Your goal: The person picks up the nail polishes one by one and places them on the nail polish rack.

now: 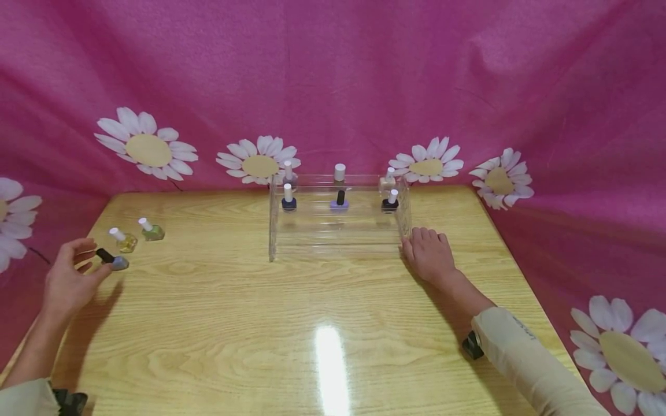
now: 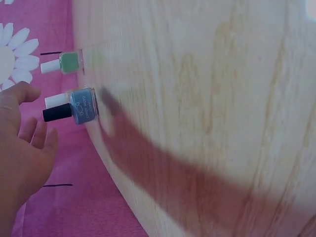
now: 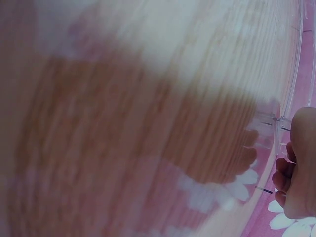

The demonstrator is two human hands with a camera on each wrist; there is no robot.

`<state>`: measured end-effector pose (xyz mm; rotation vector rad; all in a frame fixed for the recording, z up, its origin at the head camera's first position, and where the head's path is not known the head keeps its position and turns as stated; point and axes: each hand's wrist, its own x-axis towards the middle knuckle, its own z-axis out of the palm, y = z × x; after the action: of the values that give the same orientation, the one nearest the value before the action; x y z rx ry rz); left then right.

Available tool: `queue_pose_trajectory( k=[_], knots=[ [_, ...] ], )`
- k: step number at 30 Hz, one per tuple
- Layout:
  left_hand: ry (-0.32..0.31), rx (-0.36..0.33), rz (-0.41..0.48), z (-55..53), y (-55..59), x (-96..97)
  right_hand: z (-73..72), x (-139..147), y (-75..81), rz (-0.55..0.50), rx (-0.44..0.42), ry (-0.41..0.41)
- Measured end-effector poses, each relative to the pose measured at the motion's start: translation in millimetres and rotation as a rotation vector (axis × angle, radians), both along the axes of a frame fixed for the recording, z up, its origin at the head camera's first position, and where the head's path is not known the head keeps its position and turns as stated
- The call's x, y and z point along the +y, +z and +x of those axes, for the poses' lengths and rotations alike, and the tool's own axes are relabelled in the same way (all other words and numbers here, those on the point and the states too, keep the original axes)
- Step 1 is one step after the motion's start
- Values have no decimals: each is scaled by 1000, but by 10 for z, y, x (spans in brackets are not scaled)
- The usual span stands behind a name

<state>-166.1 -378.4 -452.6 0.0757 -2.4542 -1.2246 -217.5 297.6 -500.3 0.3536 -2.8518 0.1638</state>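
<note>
Beside the blue bottle, the left hand gapes loosely; the right hand grips the rack.

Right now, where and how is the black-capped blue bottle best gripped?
Probably by the slim black cap atop the upright blue bottle, pinched from the left by the left hand: that side looks open; the yellow bottle stands beyond.

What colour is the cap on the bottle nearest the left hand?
The cap is black; it shows best in the left wrist view.
</note>
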Motion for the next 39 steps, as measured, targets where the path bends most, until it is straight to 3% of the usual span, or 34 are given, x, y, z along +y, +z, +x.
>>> queue_pose_trajectory(
  k=[8, 16, 27, 39],
  knots=[
    [17, -30, -8, -33, -35, -16, -4, -3, 4, 10, 1, -6],
    [-4, -120, -126, -105, -114, -55, -2, 3, -12, 10, -29, -15],
    [-54, -81, -184, -190, -206, -31, -4, -7, 9, -1, -34, -24],
    [-42, -128, -315, -209, -243, -52, 15, -17, 32, -10, -29, -19]
  ],
)
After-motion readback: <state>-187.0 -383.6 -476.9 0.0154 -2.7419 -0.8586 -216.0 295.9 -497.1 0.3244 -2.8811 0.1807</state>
